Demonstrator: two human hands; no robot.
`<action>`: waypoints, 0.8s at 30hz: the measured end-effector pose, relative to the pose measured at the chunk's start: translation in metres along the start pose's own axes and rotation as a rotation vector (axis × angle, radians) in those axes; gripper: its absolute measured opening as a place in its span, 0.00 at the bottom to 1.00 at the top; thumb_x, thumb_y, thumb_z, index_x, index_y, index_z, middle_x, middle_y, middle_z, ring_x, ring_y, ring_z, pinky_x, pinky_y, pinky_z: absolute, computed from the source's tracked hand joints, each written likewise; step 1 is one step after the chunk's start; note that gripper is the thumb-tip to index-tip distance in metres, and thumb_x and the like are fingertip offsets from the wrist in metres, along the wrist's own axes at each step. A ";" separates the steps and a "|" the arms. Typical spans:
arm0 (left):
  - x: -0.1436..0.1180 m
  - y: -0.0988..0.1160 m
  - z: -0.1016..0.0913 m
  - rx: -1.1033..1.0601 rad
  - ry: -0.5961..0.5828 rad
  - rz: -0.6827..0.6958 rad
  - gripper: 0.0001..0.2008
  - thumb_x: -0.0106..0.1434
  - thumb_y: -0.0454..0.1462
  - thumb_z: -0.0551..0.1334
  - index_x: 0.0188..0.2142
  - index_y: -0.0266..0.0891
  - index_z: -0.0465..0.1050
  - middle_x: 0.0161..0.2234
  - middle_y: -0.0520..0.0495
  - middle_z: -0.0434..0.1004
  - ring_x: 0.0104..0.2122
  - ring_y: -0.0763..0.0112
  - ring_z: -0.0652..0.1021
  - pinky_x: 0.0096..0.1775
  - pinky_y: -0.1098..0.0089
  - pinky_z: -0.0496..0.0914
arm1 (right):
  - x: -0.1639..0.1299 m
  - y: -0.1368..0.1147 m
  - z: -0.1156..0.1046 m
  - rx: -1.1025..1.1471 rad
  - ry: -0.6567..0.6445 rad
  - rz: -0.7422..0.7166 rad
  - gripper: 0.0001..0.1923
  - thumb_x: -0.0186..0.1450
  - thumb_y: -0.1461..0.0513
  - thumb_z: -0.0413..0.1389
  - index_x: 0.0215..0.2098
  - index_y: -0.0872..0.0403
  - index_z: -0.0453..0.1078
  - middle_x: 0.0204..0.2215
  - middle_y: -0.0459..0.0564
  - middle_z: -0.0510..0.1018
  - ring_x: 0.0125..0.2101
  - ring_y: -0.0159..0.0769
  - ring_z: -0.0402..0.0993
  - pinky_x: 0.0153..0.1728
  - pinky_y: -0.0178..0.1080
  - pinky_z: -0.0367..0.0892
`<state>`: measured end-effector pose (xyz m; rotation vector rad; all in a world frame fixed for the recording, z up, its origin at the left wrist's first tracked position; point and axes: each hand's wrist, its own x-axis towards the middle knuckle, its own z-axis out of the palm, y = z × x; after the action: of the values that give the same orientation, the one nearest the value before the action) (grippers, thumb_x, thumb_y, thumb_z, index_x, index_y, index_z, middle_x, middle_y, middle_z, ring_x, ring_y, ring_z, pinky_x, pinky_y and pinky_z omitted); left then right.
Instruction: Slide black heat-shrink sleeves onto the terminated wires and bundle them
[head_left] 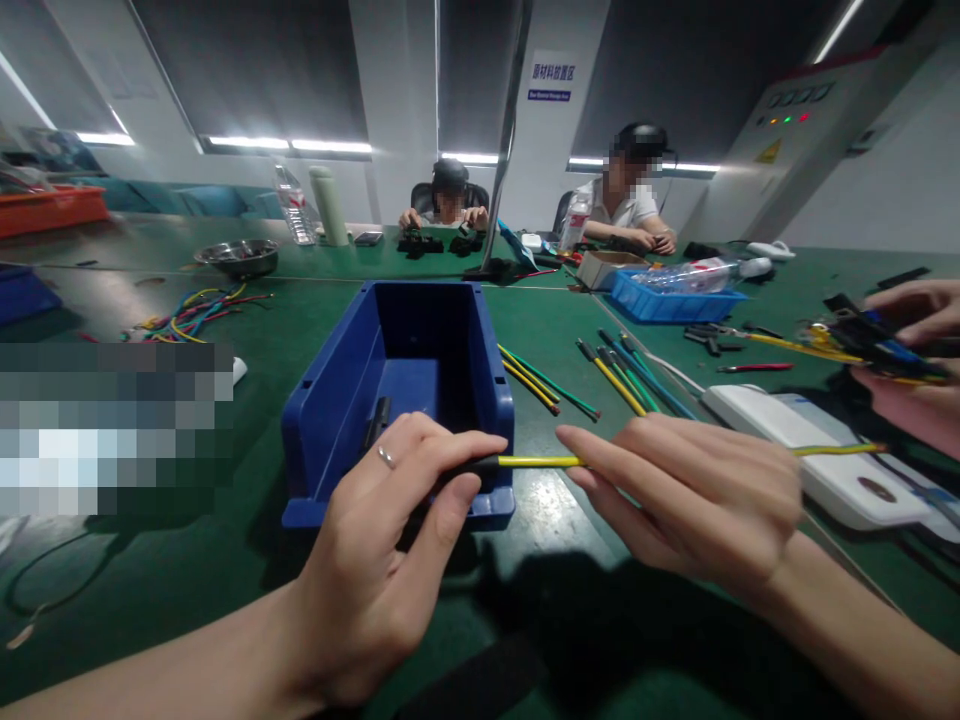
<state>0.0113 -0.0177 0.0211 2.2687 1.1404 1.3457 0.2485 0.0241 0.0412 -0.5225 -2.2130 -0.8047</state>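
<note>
The left hand (ringed) and right hand both have fingers clamped on one black-ended yellow wire.

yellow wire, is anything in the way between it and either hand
Nothing visible is: the left hand holds the yellow wire by its black end, and the right hand grips its yellow length. The blue bin stands beyond, not between.

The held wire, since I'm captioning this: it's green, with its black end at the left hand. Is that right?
Not the colour: the head view shows the held wire yellow, not green. Its black end is indeed at the left hand.
</note>
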 end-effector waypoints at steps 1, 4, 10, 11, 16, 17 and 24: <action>0.000 0.000 0.001 0.005 -0.002 0.015 0.14 0.70 0.31 0.53 0.51 0.44 0.71 0.38 0.47 0.73 0.37 0.68 0.74 0.37 0.69 0.68 | 0.000 -0.001 0.000 0.007 -0.006 -0.003 0.08 0.63 0.66 0.60 0.42 0.58 0.73 0.20 0.43 0.73 0.20 0.28 0.66 0.21 0.33 0.59; 0.000 -0.001 0.002 0.009 -0.003 0.046 0.15 0.69 0.30 0.54 0.51 0.44 0.72 0.37 0.48 0.74 0.37 0.70 0.75 0.37 0.71 0.69 | 0.000 -0.003 0.001 0.026 -0.020 -0.010 0.08 0.63 0.66 0.60 0.42 0.58 0.73 0.21 0.44 0.74 0.20 0.28 0.66 0.21 0.33 0.59; 0.001 -0.004 0.001 0.034 -0.105 0.095 0.20 0.68 0.29 0.55 0.57 0.46 0.69 0.38 0.49 0.75 0.37 0.72 0.76 0.38 0.74 0.71 | 0.001 -0.005 0.002 0.050 -0.029 -0.015 0.09 0.64 0.65 0.61 0.43 0.59 0.73 0.20 0.44 0.73 0.19 0.28 0.64 0.20 0.34 0.58; 0.001 -0.004 0.001 0.037 -0.108 0.094 0.20 0.68 0.29 0.56 0.57 0.47 0.69 0.39 0.49 0.76 0.38 0.72 0.76 0.39 0.74 0.72 | 0.001 -0.005 0.002 0.050 -0.037 -0.016 0.09 0.64 0.65 0.60 0.43 0.59 0.73 0.20 0.44 0.74 0.19 0.27 0.65 0.21 0.33 0.58; 0.000 0.000 0.001 0.014 -0.045 -0.037 0.19 0.69 0.37 0.56 0.59 0.48 0.65 0.47 0.46 0.77 0.44 0.64 0.77 0.47 0.67 0.73 | 0.000 -0.003 0.001 0.043 -0.036 0.001 0.09 0.63 0.66 0.61 0.43 0.59 0.74 0.21 0.44 0.75 0.20 0.27 0.67 0.21 0.34 0.57; 0.000 0.001 0.001 -0.001 -0.024 -0.094 0.17 0.70 0.38 0.55 0.57 0.48 0.67 0.47 0.46 0.77 0.45 0.63 0.77 0.47 0.66 0.73 | 0.000 -0.002 0.001 0.041 -0.034 0.001 0.10 0.62 0.66 0.61 0.42 0.59 0.74 0.21 0.44 0.75 0.20 0.27 0.67 0.21 0.34 0.57; 0.009 0.007 -0.005 -0.070 -0.017 -0.240 0.13 0.72 0.42 0.50 0.39 0.44 0.72 0.32 0.50 0.76 0.31 0.69 0.76 0.36 0.71 0.70 | 0.001 -0.001 0.000 0.011 -0.030 -0.012 0.09 0.63 0.65 0.61 0.43 0.58 0.74 0.21 0.43 0.75 0.20 0.27 0.68 0.21 0.33 0.58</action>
<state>0.0131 -0.0167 0.0334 2.0159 1.2914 1.2494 0.2470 0.0236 0.0414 -0.5194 -2.2485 -0.7954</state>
